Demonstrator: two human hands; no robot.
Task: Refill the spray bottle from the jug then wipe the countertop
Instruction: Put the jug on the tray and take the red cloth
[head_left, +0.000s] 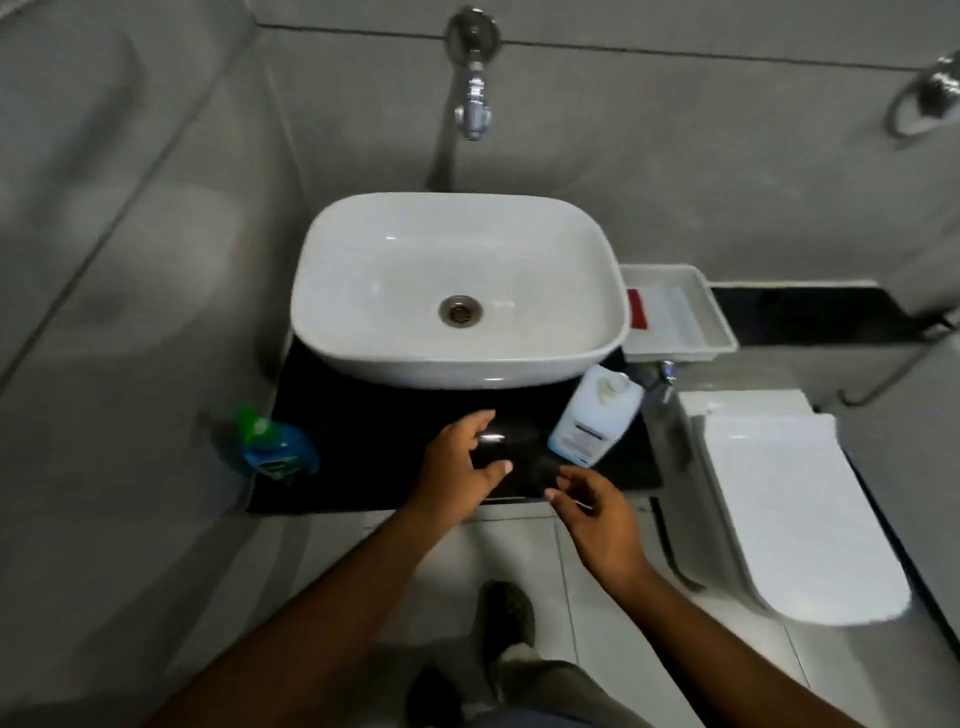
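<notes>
A blue spray bottle (278, 449) with a green trigger head stands at the left edge of the black countertop (363, 457). On the right side of the counter, just in front of the basin, stands a white jug (595, 415) with a white cap and bluish liquid low inside. My left hand (457, 467) hovers over the counter's front middle, fingers and thumb curved apart. My right hand (597, 519) is at the counter's front edge, fingertips pointing left. Between the hands lies a dim dark shape (519, 460) with a small gleam; it is too dark to identify.
A white basin (602, 291) fills the back of the counter under a wall tap (474, 104). A white tray (711, 317) with something red in it sits to the basin's right. A white toilet (795, 499) stands right of the counter. My shoe (506, 618) is on the tiled floor.
</notes>
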